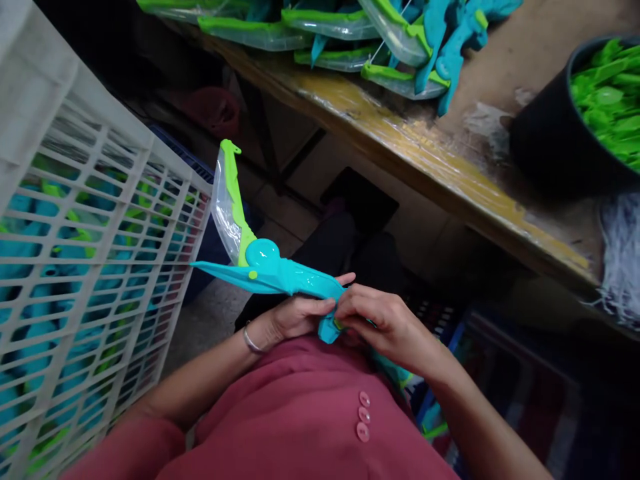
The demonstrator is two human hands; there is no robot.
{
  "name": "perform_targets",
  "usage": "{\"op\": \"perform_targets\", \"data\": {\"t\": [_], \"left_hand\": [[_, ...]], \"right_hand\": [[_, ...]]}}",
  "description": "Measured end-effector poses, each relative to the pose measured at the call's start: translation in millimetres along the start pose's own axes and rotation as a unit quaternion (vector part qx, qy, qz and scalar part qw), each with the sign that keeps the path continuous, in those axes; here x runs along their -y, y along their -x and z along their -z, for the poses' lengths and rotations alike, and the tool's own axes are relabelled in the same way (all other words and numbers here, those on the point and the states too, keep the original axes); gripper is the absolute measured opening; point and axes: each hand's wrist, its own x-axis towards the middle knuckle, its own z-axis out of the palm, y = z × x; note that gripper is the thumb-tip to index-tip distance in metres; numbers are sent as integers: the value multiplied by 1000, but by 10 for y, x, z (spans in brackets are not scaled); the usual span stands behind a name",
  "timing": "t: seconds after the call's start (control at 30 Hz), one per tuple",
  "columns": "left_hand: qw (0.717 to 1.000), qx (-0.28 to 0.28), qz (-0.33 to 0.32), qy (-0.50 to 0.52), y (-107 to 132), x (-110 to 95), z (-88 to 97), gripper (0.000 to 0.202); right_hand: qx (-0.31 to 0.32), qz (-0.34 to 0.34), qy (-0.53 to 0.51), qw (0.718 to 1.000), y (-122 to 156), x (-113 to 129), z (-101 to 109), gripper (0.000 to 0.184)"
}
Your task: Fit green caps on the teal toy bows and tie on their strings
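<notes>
Left hand cups the teal toy from below, fingers closed on it. Right hand pinches its rear end. White crate at nine o'clock; black bucket at two.

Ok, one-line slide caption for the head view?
Both hands, left and right, hold a turquoise-and-green plastic toy beside a white crate.

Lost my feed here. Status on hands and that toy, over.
Left hand and right hand both grip the teal toy over the lap. Its green arm points up. White crate close at left.

Crate left, workbench ahead.
</notes>
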Motion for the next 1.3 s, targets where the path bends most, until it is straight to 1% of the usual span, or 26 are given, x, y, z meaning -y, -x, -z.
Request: {"op": "perform_targets", "data": {"t": [0.07, 0.13, 0.23, 0.3, 0.37, 0.43, 0.53, 0.67, 0.73, 0.83, 0.93, 1.03, 1.13, 1.2, 1.3], "left_hand": [[1000, 9, -3, 2, 16, -3, 8, 48], [1000, 24, 6, 6, 37, -4, 13, 45], [1000, 22, 8, 19, 66, -3, 14, 54], [999, 17, 11, 26, 72, -4, 10, 63], [999, 18, 12, 31, 67, -10, 4, 66], [999, 22, 11, 36, 55, -21, -5, 65], [999, 30, 13, 39, 37, -41, -25, 63], [997, 53, 25, 42, 21, -56, -49, 63], [997, 61, 32, 40, 12, -54, -52, 64], [996, 63, 44, 45, -6, -49, -47, 68], [996, 53, 50, 55, -17, -53, -50, 68], [995, 55, 54, 56, -5, -71, -75, 68], [996, 63, 50, 31, 24, -89, -112, 74], [997, 56, 45, -2, 39, -93, -131, 77], [997, 41, 41, -51, 40, -90, -143, 83]], "right_hand": [[-42, -10, 26, 999, 22, -21, -70, 10], [-91, -27, 44, 995, 49, -33, -141, 10], [-160, -44, 70, 984, 97, -38, -251, 9], [-179, -43, 86, 979, 136, -39, -321, 7], [-186, -27, 87, 978, 179, -40, -379, 5], [-196, -7, 91, 976, 220, -44, -419, 12], [-204, 11, 110, 973, 271, -57, -442, 22], [-204, 68, 140, 966, 305, -85, -397, 27], [-200, 86, 136, 966, 308, -97, -346, 27], [-184, 86, 118, 972, 289, -112, -272, 23], [-161, 113, 123, 973, 251, -134, -239, 15], [-155, 138, 133, 969, 225, -164, -244, 14], [-161, 141, 142, 966, 230, -189, -241, 16], [-158, 146, 157, 964, 244, -202, -227, 16], [-131, 163, 193, 959, 263, -213, -202, 15]]}}
